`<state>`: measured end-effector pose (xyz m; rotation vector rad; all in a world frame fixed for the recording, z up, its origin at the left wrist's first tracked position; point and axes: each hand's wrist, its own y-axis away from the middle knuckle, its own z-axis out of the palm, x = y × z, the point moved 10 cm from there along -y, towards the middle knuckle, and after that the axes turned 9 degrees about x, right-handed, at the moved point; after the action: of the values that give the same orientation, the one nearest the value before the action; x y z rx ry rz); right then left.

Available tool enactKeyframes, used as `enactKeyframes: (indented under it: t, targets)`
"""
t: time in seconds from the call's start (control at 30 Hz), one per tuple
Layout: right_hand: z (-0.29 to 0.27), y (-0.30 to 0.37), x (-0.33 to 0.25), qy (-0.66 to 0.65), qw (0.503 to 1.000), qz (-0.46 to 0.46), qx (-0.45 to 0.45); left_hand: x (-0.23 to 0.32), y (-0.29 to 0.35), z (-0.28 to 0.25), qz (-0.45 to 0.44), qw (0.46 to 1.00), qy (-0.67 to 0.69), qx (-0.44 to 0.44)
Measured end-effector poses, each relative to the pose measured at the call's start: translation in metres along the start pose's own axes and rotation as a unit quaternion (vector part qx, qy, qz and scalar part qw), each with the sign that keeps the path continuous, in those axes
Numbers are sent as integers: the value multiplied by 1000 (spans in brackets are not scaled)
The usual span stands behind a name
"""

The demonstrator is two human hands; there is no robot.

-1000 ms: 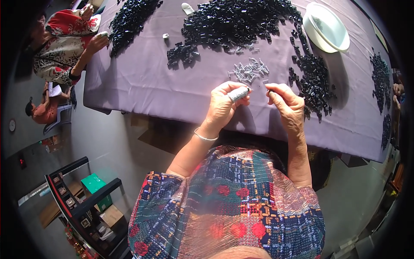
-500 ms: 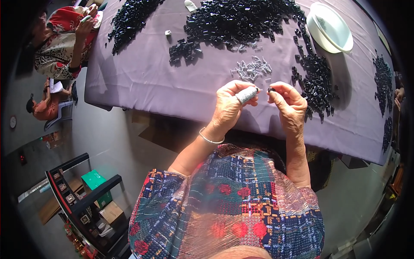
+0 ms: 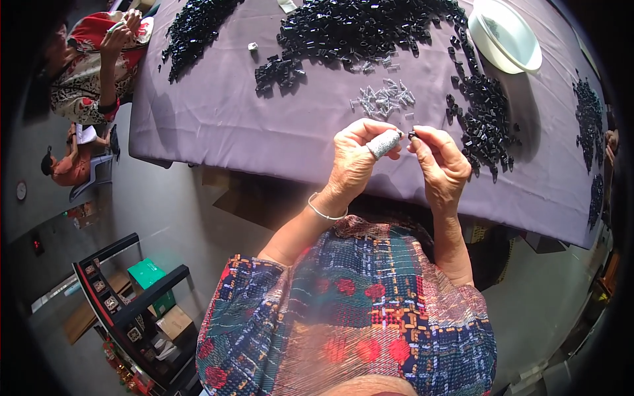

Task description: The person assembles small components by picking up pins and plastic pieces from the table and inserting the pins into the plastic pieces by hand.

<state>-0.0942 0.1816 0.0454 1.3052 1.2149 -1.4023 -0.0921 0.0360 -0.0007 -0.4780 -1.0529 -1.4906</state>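
Note:
My left hand (image 3: 353, 155) is closed, with a short grey speckled cylinder (image 3: 384, 143) at its fingers. A thin, pale tip shows at the cylinder's right end; whether the cylinder is a handle or a wrapping on the thumb, I cannot tell. Between thumb and fingertips my right hand (image 3: 444, 162) pinches a small black plastic piece (image 3: 413, 134). The tip and the piece meet or nearly meet, above the near part of the table. Just beyond my hands lies a small heap of clear plastic pins (image 3: 384, 99). Right of them spreads a pile of similar black pieces (image 3: 485, 125).
A purple-grey cloth (image 3: 218, 125) covers the table. A large black heap (image 3: 356, 30) lies at the back, with another pile (image 3: 195, 33) at left. A pale green basin (image 3: 505, 39) stands back right. A small white cube (image 3: 252, 47) sits left. A person (image 3: 99, 66) sits across the left corner.
My hands have come closer together, bringing the cylinder's tip up to the black piece. The view has shifted slightly. The person at left has moved their hands a little.

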Motion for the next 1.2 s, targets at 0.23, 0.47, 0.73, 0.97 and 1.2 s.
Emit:
enactKeyframes:
  t: [0.23, 0.47, 0.73, 0.97, 1.2]
  targets:
    - [4, 1, 0, 14, 1000, -5, -21, -1, 1, -1, 9, 1000, -20, -13]
    - [7, 0, 6, -26, 999, 35, -10, -4, 1, -4, -2, 1000, -31, -6]
    - [6, 0, 10, -23, 999, 47, -12, -6, 3, -4, -5, 999, -45, 5]
    - [8, 0, 14, 9, 1000, 20, -16, -13, 1, -8, -40, 997, -59, 2]
    - [10, 4, 7, 75, 995, -53, -29, -39, 5, -6, -202, 979, 27, -18]
